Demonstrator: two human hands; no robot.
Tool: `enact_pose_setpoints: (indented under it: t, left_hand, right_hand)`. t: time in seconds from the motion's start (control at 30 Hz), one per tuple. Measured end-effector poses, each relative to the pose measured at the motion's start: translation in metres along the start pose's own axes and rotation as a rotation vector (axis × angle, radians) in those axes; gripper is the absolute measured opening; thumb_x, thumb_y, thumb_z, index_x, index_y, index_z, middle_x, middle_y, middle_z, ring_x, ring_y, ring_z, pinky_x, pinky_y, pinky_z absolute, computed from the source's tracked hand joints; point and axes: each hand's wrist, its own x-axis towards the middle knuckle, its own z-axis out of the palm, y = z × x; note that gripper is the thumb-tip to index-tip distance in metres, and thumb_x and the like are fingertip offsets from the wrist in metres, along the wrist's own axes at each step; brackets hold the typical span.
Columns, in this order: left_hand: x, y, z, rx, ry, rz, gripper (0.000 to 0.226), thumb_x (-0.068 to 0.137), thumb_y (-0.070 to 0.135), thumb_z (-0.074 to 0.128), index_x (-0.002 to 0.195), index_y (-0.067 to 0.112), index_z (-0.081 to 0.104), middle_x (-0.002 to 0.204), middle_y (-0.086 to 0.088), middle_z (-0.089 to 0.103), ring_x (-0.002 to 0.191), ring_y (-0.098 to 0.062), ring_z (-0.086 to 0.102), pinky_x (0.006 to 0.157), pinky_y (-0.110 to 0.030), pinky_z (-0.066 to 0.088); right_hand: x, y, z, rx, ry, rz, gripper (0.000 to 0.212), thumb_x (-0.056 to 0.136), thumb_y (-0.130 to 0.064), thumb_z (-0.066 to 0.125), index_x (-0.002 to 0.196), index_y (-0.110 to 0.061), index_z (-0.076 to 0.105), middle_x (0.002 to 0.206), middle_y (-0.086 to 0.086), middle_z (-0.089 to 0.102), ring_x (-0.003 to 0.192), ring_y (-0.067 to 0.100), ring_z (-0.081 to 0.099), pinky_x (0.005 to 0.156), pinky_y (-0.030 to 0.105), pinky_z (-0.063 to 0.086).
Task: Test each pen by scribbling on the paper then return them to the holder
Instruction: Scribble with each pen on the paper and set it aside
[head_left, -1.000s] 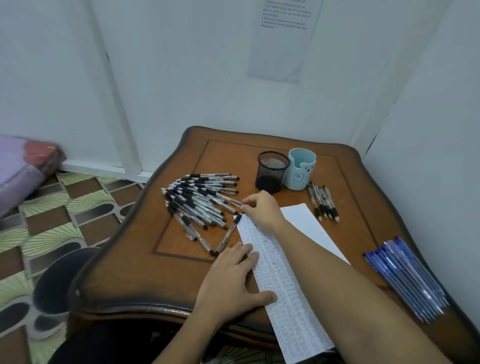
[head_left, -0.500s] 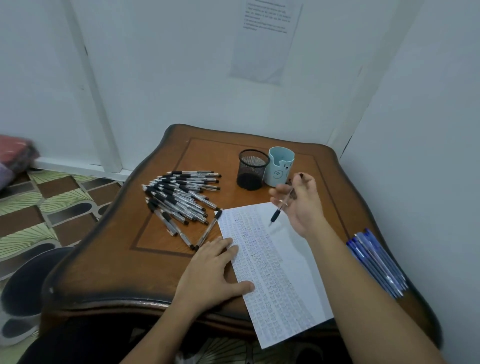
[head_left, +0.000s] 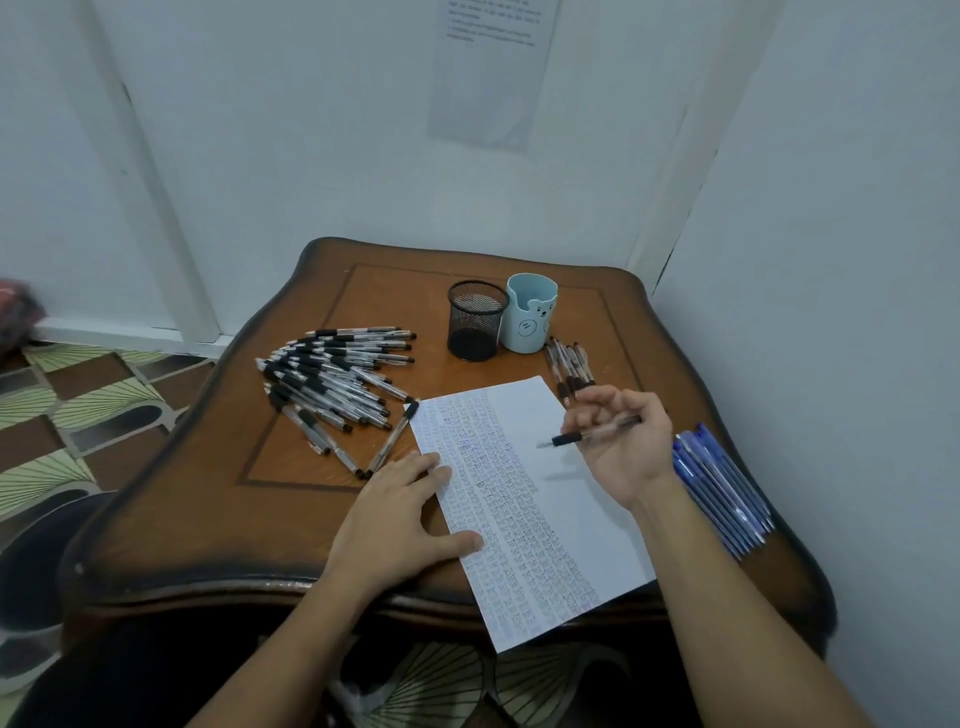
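Observation:
A white paper (head_left: 566, 499) lies on the wooden table (head_left: 291, 467), its left part covered in scribbles. My left hand (head_left: 400, 525) rests flat on the paper's left edge. My right hand (head_left: 623, 441) holds a clear black-grip pen (head_left: 592, 435) just above the paper's right side, tip pointing left. A large pile of black pens (head_left: 332, 384) lies to the left. A black mesh holder (head_left: 475, 319) and a light blue bear holder (head_left: 530, 319) stand at the back.
A few dark pens (head_left: 569, 366) lie right of the blue holder. Several blue pens (head_left: 722, 488) lie by the table's right edge, close to the wall. Patterned floor (head_left: 78, 405) shows on the left.
My right hand took one pen from the black pile, carried it to the right and lowered it over the paper. My left hand stayed on the paper.

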Motion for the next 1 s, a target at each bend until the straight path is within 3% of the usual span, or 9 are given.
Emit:
enact_pose_setpoints:
  t: [0.07,0.23,0.33,0.43,0.5,0.6,0.73,0.83,1.0]
  left_hand:
    - [0.001,-0.001,0.001,-0.003,0.002,0.002,0.115,0.055,0.095,0.039,0.147,0.027,0.038,0.155,0.012,0.026,0.143,-0.008,0.017,0.116,-0.029,0.012]
    - [0.003,-0.003,0.003,-0.014,0.01,0.003,0.122,0.05,0.1,0.029,0.146,0.026,0.04,0.155,0.011,0.028,0.143,-0.009,0.019,0.116,-0.031,0.013]
    - [0.003,-0.004,0.004,-0.016,0.004,-0.005,0.123,0.049,0.101,0.026,0.147,0.027,0.039,0.155,0.013,0.027,0.142,-0.007,0.018,0.116,-0.031,0.013]
    - [0.004,-0.004,0.004,-0.03,-0.004,-0.013,0.126,0.046,0.102,0.026,0.146,0.027,0.039,0.154,0.013,0.028,0.142,-0.007,0.018,0.115,-0.03,0.014]
    - [0.004,-0.003,0.003,-0.062,-0.003,-0.019,0.129,0.044,0.103,0.026,0.146,0.026,0.041,0.153,0.013,0.029,0.141,-0.007,0.019,0.114,-0.029,0.014]
    - [0.005,-0.004,0.003,-0.083,0.002,-0.021,0.129,0.042,0.104,0.028,0.144,0.026,0.043,0.152,0.013,0.032,0.139,-0.007,0.021,0.113,-0.028,0.015]
    - [0.004,-0.003,0.003,-0.085,-0.01,-0.026,0.128,0.043,0.103,0.031,0.145,0.026,0.042,0.153,0.013,0.03,0.14,-0.007,0.019,0.114,-0.03,0.015]
    - [0.004,-0.002,0.003,-0.082,-0.018,-0.033,0.129,0.043,0.103,0.03,0.145,0.026,0.041,0.153,0.013,0.03,0.141,-0.007,0.019,0.115,-0.03,0.016]
    - [0.003,0.0,0.001,-0.075,-0.021,-0.036,0.131,0.042,0.104,0.028,0.146,0.026,0.041,0.153,0.013,0.03,0.141,-0.007,0.019,0.114,-0.03,0.015]
  right_hand:
    - [-0.003,0.006,-0.011,-0.06,0.011,0.015,0.059,0.101,-0.033,0.029,0.072,-0.003,0.071,0.05,0.011,0.05,0.051,0.021,0.047,0.061,0.033,0.039]
    - [-0.005,0.02,-0.026,-0.197,0.056,0.087,0.071,0.101,-0.061,0.019,0.1,-0.011,0.069,0.07,0.011,0.062,0.061,0.017,0.057,0.056,0.027,0.043]
    - [-0.007,0.024,-0.027,-0.278,0.039,0.062,0.053,0.095,-0.05,0.043,0.104,-0.003,0.067,0.086,0.017,0.073,0.072,0.022,0.069,0.051,0.024,0.05]
    - [-0.011,0.032,-0.027,-0.331,0.041,-0.032,0.023,0.079,-0.031,0.072,0.076,-0.013,0.058,0.066,0.011,0.059,0.052,0.015,0.051,0.04,0.017,0.038]
    - [-0.011,0.037,-0.029,-0.423,0.062,-0.072,0.026,0.087,-0.03,0.068,0.073,-0.014,0.052,0.064,0.008,0.053,0.048,0.009,0.047,0.04,0.015,0.036]
    - [-0.013,0.04,-0.03,-0.529,-0.059,-0.072,0.028,0.092,-0.035,0.059,0.09,-0.007,0.062,0.081,0.015,0.072,0.065,0.018,0.062,0.048,0.021,0.043]
    - [-0.014,0.043,-0.029,-0.534,-0.029,-0.067,0.033,0.074,-0.036,0.075,0.068,-0.009,0.058,0.064,0.012,0.066,0.06,0.019,0.062,0.063,0.03,0.052]
    - [-0.013,0.05,-0.03,-0.602,0.014,-0.107,0.04,0.07,-0.041,0.079,0.057,-0.01,0.057,0.057,0.01,0.062,0.051,0.018,0.059,0.064,0.035,0.051]
    - [-0.011,0.053,-0.033,-0.666,-0.005,-0.121,0.046,0.084,-0.008,0.078,0.048,-0.018,0.051,0.05,0.002,0.052,0.051,0.01,0.056,0.058,0.028,0.051]
